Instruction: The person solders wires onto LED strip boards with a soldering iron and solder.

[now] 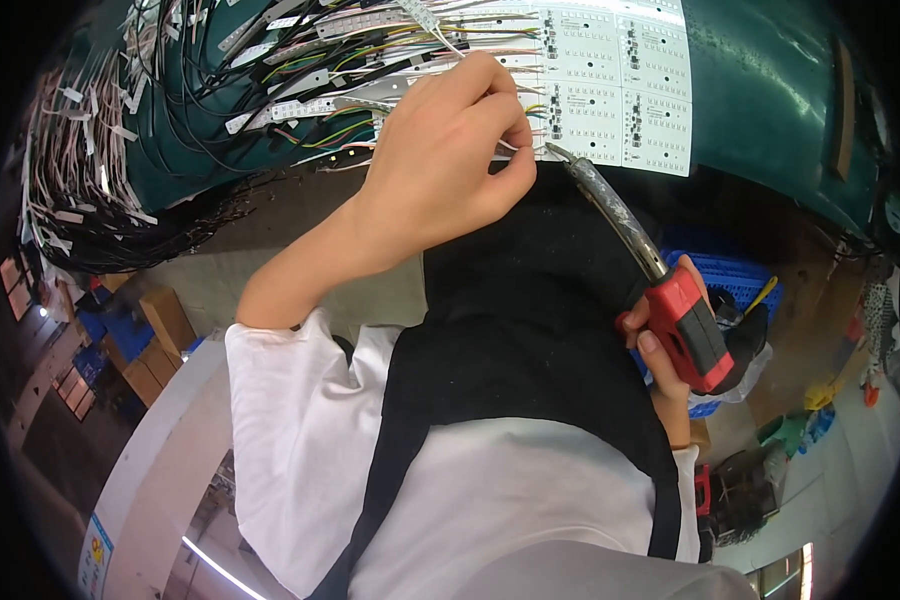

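Note:
My left hand (pixel 450 150) is closed in a pinch on a thin wire at the near left edge of a white circuit board sheet (pixel 660 100). Small dark components and rows of pads cover the sheet, and coloured wires run off its left side. A red and black soldering gun (pixel 692 335) is gripped in my right hand (pixel 670 375), its handle hiding some of the fingers. The metal tip points up and left, close to the board's edge beside the pinched wire. Whether the tip touches the board I cannot tell.
Wired white strips (pixel 350 25) and black cables (pixel 175 100) lie across the green table (pixel 760 80) at the left. More wire bundles (pixel 85 150) hang over its far left side. Below the table at right stands a blue basket (pixel 720 270); cardboard boxes (pixel 167 318) stand lower left.

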Tool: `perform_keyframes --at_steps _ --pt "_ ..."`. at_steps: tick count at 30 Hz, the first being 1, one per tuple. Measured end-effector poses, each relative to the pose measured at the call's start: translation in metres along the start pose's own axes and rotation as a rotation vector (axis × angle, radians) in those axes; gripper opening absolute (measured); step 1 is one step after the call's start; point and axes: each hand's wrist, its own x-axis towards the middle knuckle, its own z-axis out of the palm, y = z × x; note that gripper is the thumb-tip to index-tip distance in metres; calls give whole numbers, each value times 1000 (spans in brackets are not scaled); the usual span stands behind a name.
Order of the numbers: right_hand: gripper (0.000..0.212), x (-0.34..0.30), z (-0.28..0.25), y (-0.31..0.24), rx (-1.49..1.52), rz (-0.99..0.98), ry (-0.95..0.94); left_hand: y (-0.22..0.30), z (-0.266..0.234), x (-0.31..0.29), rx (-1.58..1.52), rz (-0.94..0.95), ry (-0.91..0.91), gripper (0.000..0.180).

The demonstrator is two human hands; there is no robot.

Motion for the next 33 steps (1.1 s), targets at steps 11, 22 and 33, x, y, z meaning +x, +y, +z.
perform_keyframes --at_steps 11,22,33 --pt "58 4 1 1 -148 -221 -43 -1 -4 5 -9 -38 -53 8" --pt "57 9 1 -5 -386 -272 -140 0 -5 6 17 -45 -55 8" --pt "61 -2 3 0 -63 -134 -24 -3 0 4 7 -13 5 11"
